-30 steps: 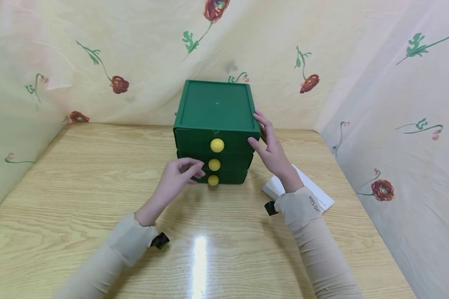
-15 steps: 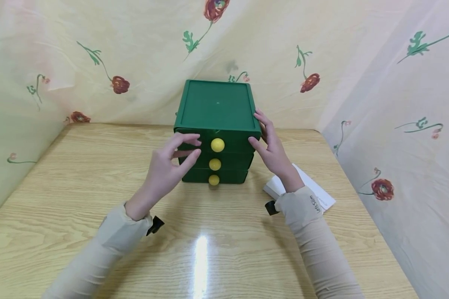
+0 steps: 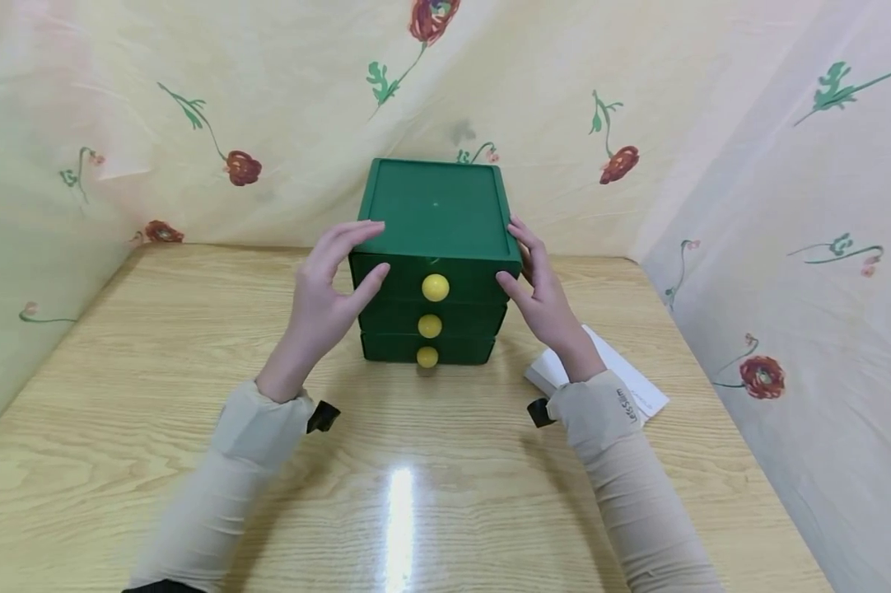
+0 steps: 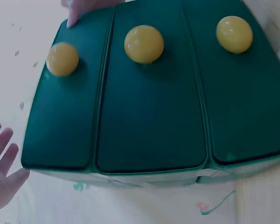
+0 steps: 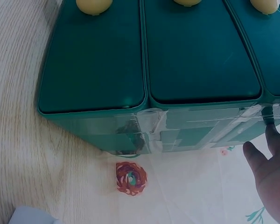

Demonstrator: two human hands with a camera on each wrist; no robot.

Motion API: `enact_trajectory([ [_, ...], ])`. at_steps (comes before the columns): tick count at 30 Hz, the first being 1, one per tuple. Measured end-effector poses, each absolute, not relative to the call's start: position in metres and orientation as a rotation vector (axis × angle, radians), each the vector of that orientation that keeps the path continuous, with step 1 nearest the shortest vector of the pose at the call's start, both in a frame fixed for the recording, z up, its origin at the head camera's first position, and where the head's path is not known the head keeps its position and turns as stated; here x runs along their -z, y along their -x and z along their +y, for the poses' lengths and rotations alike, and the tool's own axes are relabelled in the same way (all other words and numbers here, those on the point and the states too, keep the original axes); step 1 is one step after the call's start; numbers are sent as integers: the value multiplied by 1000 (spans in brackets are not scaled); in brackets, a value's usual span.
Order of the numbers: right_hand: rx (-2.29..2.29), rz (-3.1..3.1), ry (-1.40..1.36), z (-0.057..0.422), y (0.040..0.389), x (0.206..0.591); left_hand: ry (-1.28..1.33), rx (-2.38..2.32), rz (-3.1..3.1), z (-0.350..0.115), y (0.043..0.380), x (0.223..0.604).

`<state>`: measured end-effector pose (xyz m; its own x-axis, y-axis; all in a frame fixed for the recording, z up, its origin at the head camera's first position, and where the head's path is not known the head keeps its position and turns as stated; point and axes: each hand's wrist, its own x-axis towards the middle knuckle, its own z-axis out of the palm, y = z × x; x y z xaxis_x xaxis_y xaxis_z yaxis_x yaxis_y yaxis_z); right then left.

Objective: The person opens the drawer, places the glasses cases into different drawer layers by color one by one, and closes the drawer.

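A green cabinet [image 3: 440, 210] of three stacked drawers faces me, all pushed in, each with a round yellow knob; the top knob [image 3: 436, 287] is the highest. My left hand [image 3: 324, 288] is raised at the cabinet's upper left corner, thumb and fingers spread apart and holding nothing. In the left wrist view, its fingers [image 4: 1, 151] show beside the cabinet's edge. My right hand [image 3: 542, 290] holds the upper right corner, thumb on the top drawer's front and fingers along the side. The right wrist view shows clear tape [image 5: 196, 128] on that side.
A white box or folded packet [image 3: 627, 371] lies on the wooden table [image 3: 156, 354], partly under my right forearm. Behind the table hangs a flower-patterned cloth [image 3: 282, 91], which also covers both sides.
My left hand has risen from beside the lower knobs to the cabinet's upper left corner, its fingers spreading apart. The right hand and cabinet have stayed in place.
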<state>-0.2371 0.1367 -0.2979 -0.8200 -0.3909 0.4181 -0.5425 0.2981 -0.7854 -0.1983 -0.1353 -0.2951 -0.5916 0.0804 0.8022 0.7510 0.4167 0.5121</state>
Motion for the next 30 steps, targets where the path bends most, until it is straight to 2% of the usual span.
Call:
enact_trajectory([
  [15, -1562, -2400, -878, 138, 238, 299, 611, 1490, -2276, -151, 218, 289],
  [30, -1565, -2393, -883, 139, 239, 300, 512, 1689, -2237, -164, 222, 298],
])
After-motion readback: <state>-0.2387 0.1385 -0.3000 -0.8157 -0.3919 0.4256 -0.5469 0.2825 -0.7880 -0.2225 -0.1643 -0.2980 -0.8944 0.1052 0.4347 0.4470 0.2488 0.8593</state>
